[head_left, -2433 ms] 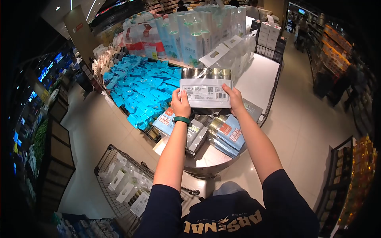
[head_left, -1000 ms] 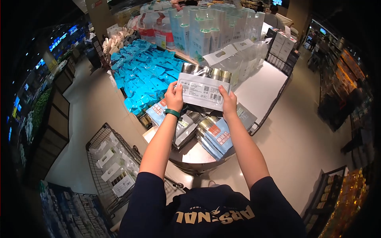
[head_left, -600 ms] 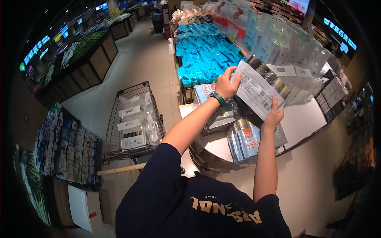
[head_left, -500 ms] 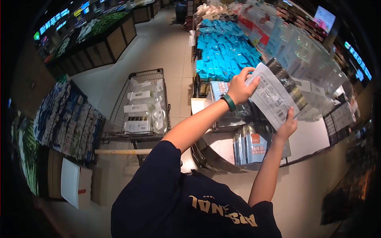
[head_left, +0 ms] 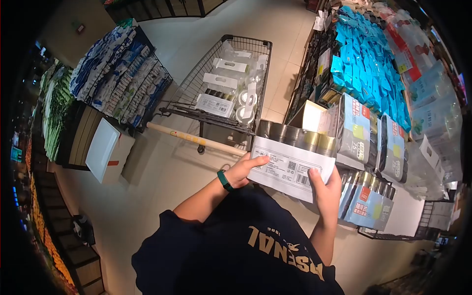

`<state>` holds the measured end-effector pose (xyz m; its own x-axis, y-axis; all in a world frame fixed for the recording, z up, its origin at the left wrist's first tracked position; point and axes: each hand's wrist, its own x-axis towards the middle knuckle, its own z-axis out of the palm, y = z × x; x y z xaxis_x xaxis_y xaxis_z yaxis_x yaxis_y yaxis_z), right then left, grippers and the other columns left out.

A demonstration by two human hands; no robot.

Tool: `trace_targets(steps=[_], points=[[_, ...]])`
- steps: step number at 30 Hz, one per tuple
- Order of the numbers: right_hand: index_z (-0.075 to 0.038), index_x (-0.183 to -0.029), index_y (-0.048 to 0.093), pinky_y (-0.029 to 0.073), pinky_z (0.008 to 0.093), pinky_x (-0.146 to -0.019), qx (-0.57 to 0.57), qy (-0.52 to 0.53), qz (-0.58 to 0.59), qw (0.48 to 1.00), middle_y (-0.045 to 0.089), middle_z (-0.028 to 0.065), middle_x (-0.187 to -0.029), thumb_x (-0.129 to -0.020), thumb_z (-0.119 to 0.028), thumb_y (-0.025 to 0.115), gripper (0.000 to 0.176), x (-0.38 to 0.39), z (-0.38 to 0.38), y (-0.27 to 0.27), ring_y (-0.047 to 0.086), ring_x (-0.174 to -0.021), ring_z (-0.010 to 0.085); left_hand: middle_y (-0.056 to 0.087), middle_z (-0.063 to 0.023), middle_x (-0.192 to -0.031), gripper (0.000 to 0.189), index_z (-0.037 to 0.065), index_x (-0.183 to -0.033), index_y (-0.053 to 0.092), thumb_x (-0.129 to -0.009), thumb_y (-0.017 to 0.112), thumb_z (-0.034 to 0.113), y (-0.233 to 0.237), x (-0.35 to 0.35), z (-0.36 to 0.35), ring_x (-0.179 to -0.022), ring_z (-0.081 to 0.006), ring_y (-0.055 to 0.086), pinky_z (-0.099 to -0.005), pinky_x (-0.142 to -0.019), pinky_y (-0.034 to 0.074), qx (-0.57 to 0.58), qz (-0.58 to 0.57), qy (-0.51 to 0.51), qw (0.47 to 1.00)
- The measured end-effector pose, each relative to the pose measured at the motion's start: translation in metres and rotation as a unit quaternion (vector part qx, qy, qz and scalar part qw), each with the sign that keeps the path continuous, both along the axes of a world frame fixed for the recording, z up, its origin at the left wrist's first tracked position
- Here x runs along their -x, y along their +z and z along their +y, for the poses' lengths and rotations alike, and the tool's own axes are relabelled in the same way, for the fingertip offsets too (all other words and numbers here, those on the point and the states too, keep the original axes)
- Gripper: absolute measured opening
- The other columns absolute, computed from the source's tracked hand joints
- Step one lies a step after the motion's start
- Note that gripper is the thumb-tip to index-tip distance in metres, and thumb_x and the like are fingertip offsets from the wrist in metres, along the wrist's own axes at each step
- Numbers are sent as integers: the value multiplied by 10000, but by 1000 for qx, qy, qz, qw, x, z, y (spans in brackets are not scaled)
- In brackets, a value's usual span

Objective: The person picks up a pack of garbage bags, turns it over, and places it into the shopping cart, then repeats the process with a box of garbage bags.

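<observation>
A pack of garbage bag rolls [head_left: 292,169], with a printed white label and several dark rolls along its far edge, is held in front of my chest. My left hand [head_left: 240,171], with a green band on the wrist, grips its left end, thumb on the label. At the right end my right hand [head_left: 326,189] is closed on it, thumb beside the barcode. The fingers of both hands are partly hidden beneath. Beyond the pack stands a wire shopping cart [head_left: 267,61] holding a similar pack [head_left: 215,104] and several clear packages with white tags.
To the right a display holds blue bags [head_left: 366,64], blue-labelled packs of rolls [head_left: 355,132] and clear plastic packs [head_left: 432,113]. A wooden pole [head_left: 196,140] lies across behind the cart. On the left are a rack of packets [head_left: 115,78], a white box [head_left: 105,150] and green vegetables [head_left: 54,108].
Both hands have brought the pack from over the display on the right to in front of my chest. It has turned more level, and the view has swung left toward the cart.
</observation>
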<state>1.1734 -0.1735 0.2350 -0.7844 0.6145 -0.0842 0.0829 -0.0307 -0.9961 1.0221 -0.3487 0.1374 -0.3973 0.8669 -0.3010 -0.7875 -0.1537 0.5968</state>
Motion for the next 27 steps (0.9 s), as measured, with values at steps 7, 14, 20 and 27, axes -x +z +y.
trace_targets(steps=[7,14,20,27], points=[[77,-1255,469,490,309,-880,99,61,-63,991,623,151,-1122,-847,-109,704,506,147,-18,-71,612,-1007,197,629,-146,-1043,508,-49,-1249,414,-900,660,227,12,133,-53,-837,-186,671,-299,-501,578,189,187,115,957],[120,-1240,460,507,294,-836,65,113,-185,974,658,161,-1068,-786,-118,760,594,317,-46,-155,642,-945,199,641,-255,-1060,607,-103,-1201,435,-814,720,268,-60,321,-97,-949,-323,667,-403,-784,543,385,526,38,757],[24,-1186,474,519,326,-543,157,174,-331,914,592,74,-865,-782,-130,767,522,419,-74,-249,575,-710,154,629,-311,-1088,593,-110,-1226,452,-792,700,210,-187,440,-107,-1072,-402,612,-422,-929,488,514,534,-135,658],[-78,-1487,300,455,239,-476,135,264,-405,865,661,86,-1006,-836,-167,707,773,424,-90,-302,578,-676,119,614,-286,-1164,609,-103,-1237,480,-785,687,248,-227,428,-124,-1124,-369,592,-412,-949,477,556,481,-304,606]])
